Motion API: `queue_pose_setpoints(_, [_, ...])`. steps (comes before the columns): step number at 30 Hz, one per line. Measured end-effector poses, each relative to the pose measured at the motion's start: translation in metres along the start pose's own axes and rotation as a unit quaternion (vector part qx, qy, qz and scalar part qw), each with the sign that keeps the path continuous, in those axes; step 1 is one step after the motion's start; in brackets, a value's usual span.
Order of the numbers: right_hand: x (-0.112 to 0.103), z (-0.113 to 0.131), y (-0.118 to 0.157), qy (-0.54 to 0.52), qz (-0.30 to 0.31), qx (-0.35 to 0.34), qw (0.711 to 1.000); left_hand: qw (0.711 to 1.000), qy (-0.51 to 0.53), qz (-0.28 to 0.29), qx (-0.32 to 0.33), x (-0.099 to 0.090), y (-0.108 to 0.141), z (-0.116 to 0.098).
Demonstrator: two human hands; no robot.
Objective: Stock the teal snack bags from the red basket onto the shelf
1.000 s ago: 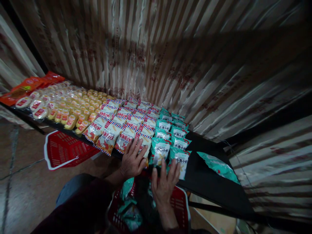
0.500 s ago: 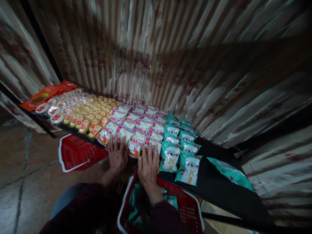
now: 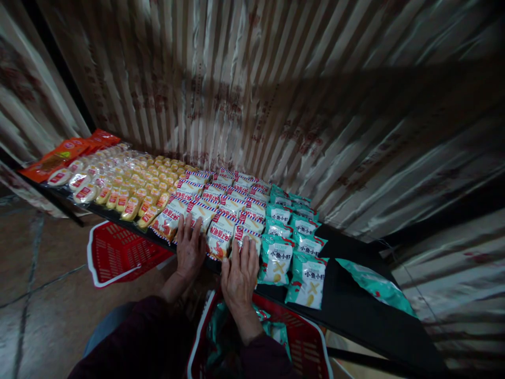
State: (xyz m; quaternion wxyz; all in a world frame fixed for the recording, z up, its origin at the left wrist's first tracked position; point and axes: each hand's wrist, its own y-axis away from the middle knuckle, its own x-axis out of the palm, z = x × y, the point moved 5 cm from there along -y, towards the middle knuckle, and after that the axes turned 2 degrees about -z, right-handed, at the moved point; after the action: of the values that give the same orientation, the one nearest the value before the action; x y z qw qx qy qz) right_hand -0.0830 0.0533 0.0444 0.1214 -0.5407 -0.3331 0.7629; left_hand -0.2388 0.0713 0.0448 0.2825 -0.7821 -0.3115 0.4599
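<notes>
Left hand [image 3: 191, 253]: laid flat, fingers slightly apart, touching a white snack bag [image 3: 202, 211] at the shelf's [image 3: 339, 295] front edge | right hand [image 3: 240, 271]: likewise flat, fingers on another white bag [image 3: 243, 229] along that edge, beside green bags [image 3: 277, 261] | red basket [image 3: 306, 334]: below edge

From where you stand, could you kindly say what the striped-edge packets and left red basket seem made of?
Striped-edge packets: likely plastic film, perhaps slightly shiny, judging by puffed, creased surfaces. Left red basket: probably smooth, moulded plastic, given slotted walls.
</notes>
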Motion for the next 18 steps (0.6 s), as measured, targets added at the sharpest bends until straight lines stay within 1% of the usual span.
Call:
queue_pose_setpoints(6, [0.007,-0.003,0.002,0.002,0.010,-0.006,1.000,0.999,-0.034,0.030,0.017,0.009,0.003,-0.002])
queue_pose_setpoints(13, [-0.002,-0.009,0.001,0.008,-0.011,-0.021,1.000,0.999,-0.031,0.007,0.029,0.006,0.007,-0.008])
queue_pose_setpoints(18, [0.003,-0.013,0.001,0.012,-0.010,-0.022,1.000,0.999,-0.039,0.024,0.026,0.009,0.007,-0.010])
